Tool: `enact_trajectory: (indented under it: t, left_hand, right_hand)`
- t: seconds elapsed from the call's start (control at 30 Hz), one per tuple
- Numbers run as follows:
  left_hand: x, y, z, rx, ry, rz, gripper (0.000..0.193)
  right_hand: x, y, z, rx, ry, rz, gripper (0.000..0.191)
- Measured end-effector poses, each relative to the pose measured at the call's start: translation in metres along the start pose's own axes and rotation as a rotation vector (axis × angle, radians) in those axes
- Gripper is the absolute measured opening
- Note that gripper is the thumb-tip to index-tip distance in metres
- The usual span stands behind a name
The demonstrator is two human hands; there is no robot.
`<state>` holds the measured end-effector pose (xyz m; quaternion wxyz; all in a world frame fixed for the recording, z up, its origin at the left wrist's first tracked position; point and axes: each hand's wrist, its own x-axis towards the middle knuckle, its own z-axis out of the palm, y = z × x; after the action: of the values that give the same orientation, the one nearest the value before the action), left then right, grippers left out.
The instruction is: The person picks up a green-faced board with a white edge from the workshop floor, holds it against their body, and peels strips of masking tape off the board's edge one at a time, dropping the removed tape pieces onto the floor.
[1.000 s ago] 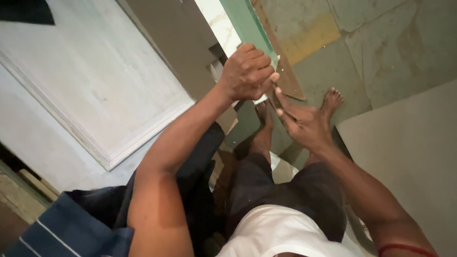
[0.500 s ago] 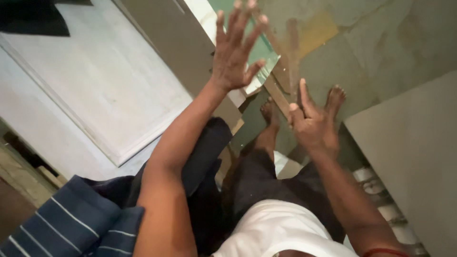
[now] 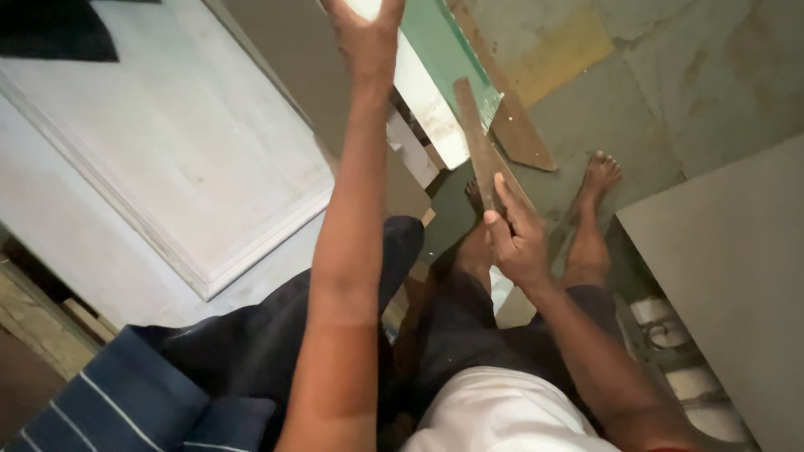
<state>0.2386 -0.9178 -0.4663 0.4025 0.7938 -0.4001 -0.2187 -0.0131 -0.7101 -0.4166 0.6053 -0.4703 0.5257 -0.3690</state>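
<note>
At the bottom of the frame there is a white shirt (image 3: 494, 414), and at the lower left a dark blue cloth with thin pale stripes (image 3: 126, 402). Above the shirt, right of centre, the right hand (image 3: 517, 238) grasps the lower end of a narrow brown strip of wood (image 3: 479, 151); the fingers are wrapped around it. The strip goes up from the hand toward the top centre, a little tilted. Just right of this hand two bare feet (image 3: 590, 209) stand on the worn grey-green floor (image 3: 670, 75). The left arm stretches up through the middle of the frame, and the left hand (image 3: 366, 38) is at the top edge with fingers open (the fingertips are cut off by the frame), over a long green-and-white board (image 3: 440, 63). A large white panelled door (image 3: 159, 151) lies in the upper left.
</note>
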Motion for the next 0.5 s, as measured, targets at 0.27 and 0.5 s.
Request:
enact_trajectory:
  t: [0.27,0.5]
  left_hand:
    - [-0.004,-0.008,0.022,-0.188,0.048,0.049,0.106]
    - [0.013,0.020,0.028,-0.277,0.043,0.242,0.101]
  right_hand:
    - [0.014,0.001,0.020,-0.067,0.162,-0.078,0.046]
    - [0.067,-0.021,0.018,-0.489,0.214,-0.089,0.054]
